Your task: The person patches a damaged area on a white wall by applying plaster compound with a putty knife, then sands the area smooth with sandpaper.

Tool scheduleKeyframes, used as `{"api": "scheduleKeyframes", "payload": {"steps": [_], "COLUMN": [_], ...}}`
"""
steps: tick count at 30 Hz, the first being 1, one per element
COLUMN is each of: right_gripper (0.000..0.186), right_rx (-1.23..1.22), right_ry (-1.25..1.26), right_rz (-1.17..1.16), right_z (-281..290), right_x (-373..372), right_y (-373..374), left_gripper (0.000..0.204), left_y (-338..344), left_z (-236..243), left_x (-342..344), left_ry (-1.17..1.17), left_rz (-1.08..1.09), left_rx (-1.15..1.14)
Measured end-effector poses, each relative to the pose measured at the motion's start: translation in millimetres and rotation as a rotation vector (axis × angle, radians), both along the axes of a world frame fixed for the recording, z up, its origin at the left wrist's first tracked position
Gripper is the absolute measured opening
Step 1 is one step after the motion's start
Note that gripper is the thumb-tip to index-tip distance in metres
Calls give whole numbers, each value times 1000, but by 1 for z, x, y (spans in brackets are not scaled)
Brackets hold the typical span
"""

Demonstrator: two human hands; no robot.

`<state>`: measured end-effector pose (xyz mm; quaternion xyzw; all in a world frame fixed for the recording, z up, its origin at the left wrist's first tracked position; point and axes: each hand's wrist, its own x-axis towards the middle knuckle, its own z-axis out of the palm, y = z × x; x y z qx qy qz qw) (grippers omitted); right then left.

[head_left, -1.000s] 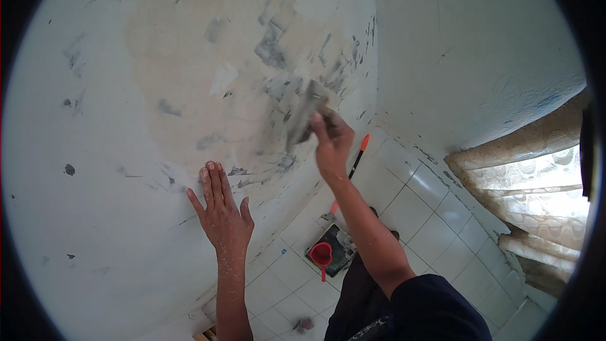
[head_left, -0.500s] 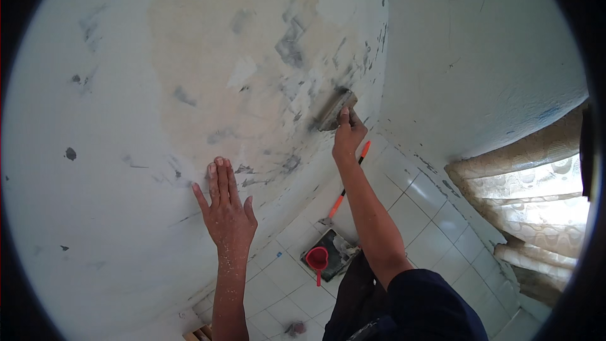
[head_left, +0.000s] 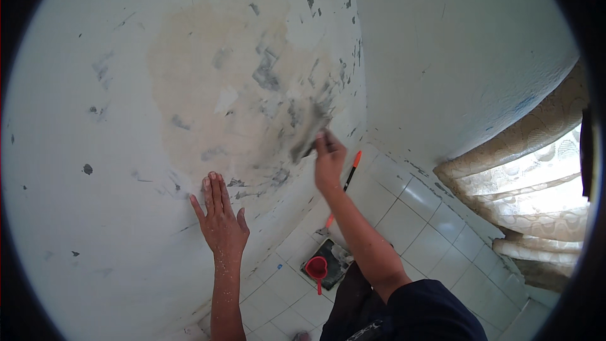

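Observation:
My left hand (head_left: 224, 218) lies flat against the pale wall (head_left: 120, 215), fingers stretched out and thumb apart, holding nothing. To its right and higher up, my right hand (head_left: 330, 159) is closed on a wide scraper (head_left: 307, 141). The scraper's blade is at the wall surface and smeared by motion. Around it the wall has a large beige patch (head_left: 189, 57) with grey smears and dark chips. White dust speckles my left forearm.
Below on the tiled floor (head_left: 398, 227) sits a dark tray (head_left: 329, 278) with a red heart-shaped dipper (head_left: 315, 268) on it. An orange-and-black long-handled tool (head_left: 353, 169) leans nearby. A second wall (head_left: 429, 69) meets this one at a corner; a patterned curtain (head_left: 499, 151) hangs at right.
My right hand and the scraper have moved down and to the left along the wall. My left hand stays flat on the wall. The whole view has shifted slightly.

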<state>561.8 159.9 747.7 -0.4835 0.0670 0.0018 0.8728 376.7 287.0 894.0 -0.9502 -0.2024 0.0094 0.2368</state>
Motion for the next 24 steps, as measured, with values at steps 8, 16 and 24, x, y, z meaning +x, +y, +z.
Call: {"api": "scheduleKeyframes", "payload": {"steps": [8,16,24], "right_gripper": [32,33,35], "right_rx": [243,-137,-269], "right_ry": [380,210,-55], "right_rz": [-259,-378,-319], "right_z": [-164,-23,96], "right_x": [127,128,98], "right_y": [-15,12,-7], "left_gripper": [102,103,105], "left_y": [-9,1,-11], "left_z": [-4,-1,1], "left_x": [11,0,9], "left_ry": [-52,-33,21], "left_rz": [-70,-33,3], "left_rx": [-75,-77,-38]}}
